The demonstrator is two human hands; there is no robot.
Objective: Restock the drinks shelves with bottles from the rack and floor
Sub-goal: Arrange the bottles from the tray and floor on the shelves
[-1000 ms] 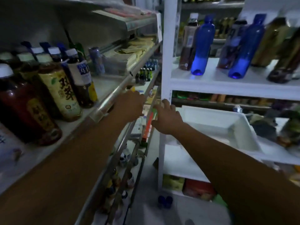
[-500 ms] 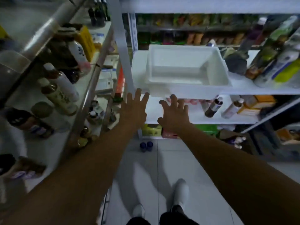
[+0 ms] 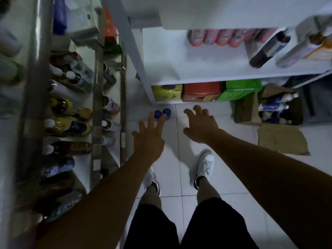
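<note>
Two blue bottles (image 3: pixel 162 113) stand on the tiled floor by the foot of the white rack's post (image 3: pixel 143 78), seen from above by their caps. My left hand (image 3: pixel 149 137) reaches down with fingers spread, fingertips overlapping the bottles in view; whether they touch is unclear. My right hand (image 3: pixel 200 125) hangs spread to the right of them, holding nothing. The metal drinks shelves (image 3: pixel 97 105) on the left carry several bottles lying in rows. On the white rack's shelf (image 3: pixel 197 69) lie a dark bottle (image 3: pixel 269 49) and a pale one (image 3: pixel 301 51).
Yellow, red and green cartons (image 3: pixel 203 91) fill the rack's bottom level. An open cardboard box (image 3: pixel 276 108) with packaged goods sits on the floor at right, with flat cardboard (image 3: pixel 280 141) in front. My white shoes (image 3: pixel 204 166) stand on the tiles below my hands.
The view has tilted from the upper shelves down to the floor. Both hands have dropped from shelf height toward the two blue bottles on the tiles, staying spread.
</note>
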